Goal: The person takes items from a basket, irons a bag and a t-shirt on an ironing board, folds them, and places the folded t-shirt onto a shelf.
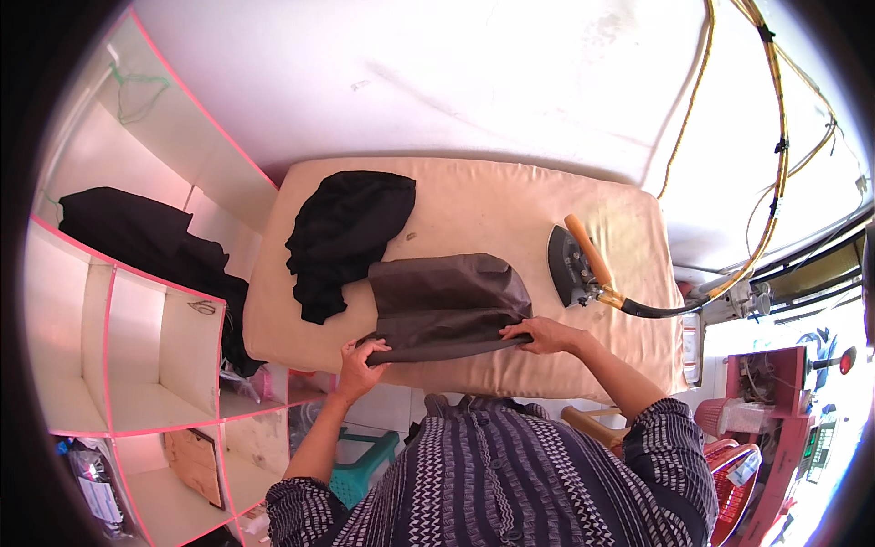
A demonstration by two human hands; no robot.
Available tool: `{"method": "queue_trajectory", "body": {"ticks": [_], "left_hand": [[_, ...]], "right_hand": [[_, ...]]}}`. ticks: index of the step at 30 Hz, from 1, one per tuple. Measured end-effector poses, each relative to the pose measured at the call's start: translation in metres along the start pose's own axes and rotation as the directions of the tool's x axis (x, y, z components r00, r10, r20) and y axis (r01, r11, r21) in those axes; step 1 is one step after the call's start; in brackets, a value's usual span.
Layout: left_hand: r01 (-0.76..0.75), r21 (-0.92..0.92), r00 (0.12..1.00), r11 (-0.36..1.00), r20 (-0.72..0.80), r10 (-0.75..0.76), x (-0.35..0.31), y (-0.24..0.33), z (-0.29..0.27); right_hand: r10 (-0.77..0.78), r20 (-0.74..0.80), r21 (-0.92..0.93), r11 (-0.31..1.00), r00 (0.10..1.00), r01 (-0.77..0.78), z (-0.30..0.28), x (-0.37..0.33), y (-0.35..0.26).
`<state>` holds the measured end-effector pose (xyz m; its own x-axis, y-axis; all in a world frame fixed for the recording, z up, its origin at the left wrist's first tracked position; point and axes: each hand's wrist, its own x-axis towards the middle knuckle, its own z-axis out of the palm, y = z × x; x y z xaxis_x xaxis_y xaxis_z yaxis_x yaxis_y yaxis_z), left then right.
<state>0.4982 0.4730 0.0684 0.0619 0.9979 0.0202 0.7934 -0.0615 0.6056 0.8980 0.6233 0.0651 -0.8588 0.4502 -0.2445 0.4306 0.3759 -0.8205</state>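
A dark brown cloth [447, 296], partly folded, lies at the near edge of the padded ironing table [483, 205]. My left hand [363, 363] pinches its near left corner between thumb and fingers. At the cloth's near right corner, my right hand [538, 335] grips the edge in the same way. A steam iron [574, 264] with an orange handle rests to the right of the cloth, its hose leading off to the right. Behind and left of the cloth lies a crumpled black garment [351, 228].
Pink-edged white shelves [164, 356] stand along the left, with black cloth [137, 223] draped over them. A green stool [365, 465] is below the table's near left side. Yellow hoses [781, 146] hang at the right. A red basket [734, 492] sits at the lower right.
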Motion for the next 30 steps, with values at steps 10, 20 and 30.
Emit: {"method": "queue_trajectory", "body": {"ticks": [10,20,30], "left_hand": [[0.295,-0.729,0.87,0.617,-0.062,-0.489,0.04,-0.014,0.024],[0.632,0.085,0.705,0.77,-0.477,-0.525,0.103,-0.046,0.074],[0.642,0.182,0.719,0.744,-0.478,-0.504,0.104,-0.046,0.067]], "right_hand": [[0.319,-0.341,0.629,0.776,0.884,-0.038,-0.026,0.028,0.008],[-0.214,-0.899,-0.371,0.835,0.382,-0.405,-0.018,0.106,-0.012],[-0.056,-0.374,-0.677,0.699,0.926,-0.231,0.024,0.153,0.025]]}}
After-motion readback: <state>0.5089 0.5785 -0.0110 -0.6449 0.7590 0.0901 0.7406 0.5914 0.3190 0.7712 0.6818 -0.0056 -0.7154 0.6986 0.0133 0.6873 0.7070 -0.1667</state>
